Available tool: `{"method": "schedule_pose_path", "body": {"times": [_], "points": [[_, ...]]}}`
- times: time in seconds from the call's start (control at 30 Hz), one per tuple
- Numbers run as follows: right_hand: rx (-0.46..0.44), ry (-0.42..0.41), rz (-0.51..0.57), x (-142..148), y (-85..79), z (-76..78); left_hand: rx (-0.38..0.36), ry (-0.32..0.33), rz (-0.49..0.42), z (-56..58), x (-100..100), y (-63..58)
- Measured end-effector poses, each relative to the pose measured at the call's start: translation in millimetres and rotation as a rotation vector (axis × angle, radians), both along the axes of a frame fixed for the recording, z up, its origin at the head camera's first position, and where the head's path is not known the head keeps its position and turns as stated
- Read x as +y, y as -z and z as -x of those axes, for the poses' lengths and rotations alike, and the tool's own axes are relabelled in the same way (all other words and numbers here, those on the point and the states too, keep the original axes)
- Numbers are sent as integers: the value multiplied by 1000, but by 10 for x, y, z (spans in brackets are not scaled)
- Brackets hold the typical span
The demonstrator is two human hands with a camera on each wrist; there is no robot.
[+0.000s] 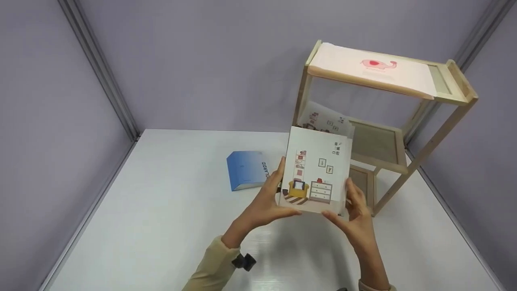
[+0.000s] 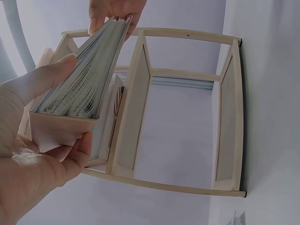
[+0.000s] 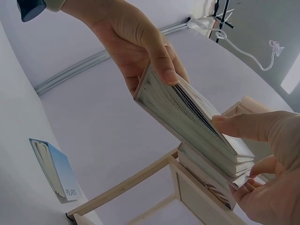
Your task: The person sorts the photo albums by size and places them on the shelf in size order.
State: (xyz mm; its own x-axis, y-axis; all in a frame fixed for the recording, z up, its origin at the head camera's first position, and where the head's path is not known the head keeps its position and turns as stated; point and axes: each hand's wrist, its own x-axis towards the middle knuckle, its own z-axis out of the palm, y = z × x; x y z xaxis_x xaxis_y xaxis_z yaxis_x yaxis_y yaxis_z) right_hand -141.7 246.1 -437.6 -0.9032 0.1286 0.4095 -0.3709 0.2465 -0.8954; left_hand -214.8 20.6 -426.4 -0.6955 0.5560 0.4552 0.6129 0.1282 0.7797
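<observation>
A thick photo album [image 1: 315, 169] with a white cover, printed with a yellow armchair and a drawer chest, is held up between both hands. My left hand [image 1: 262, 204] grips its left side, the thumb along the lower edge. The right hand [image 1: 357, 216] grips the opposite side, its thumb also near the lower corner. In the left wrist view the many page edges [image 2: 82, 75] fan out slightly between the covers. A similarly printed album [image 1: 323, 117] stands behind it on the middle level of a wooden shelf [image 1: 428, 149], partly hidden.
A blue album [image 1: 246, 167] lies on the white table [image 1: 169, 218], left of the hands. Over the shelf's top level lies a pale pink sheet [image 1: 343, 58] with a red elephant. Grey walls [image 1: 194, 60] enclose the table at the back and sides.
</observation>
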Motion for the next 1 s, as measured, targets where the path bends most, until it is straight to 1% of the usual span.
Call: {"method": "schedule_pose_path", "body": {"times": [0.13, 0.27, 0.63, 0.77, 1.0], "points": [[-2, 20, -4, 9, -2, -1, -2, 12, -10, 10, 22, 3], [-15, 37, -6, 23, -2, -4, -5, 7, -8, 15, 42, -3], [-12, 42, 14, 59, 2, -15, -31, 22, -9, 21, 75, 0], [-10, 38, 21, 81, 4, -15, -26, 23, 2, 25, 96, 2], [-32, 70, 29, 127, -10, -20, -34, 23, 25, 46, 165, -19]]}}
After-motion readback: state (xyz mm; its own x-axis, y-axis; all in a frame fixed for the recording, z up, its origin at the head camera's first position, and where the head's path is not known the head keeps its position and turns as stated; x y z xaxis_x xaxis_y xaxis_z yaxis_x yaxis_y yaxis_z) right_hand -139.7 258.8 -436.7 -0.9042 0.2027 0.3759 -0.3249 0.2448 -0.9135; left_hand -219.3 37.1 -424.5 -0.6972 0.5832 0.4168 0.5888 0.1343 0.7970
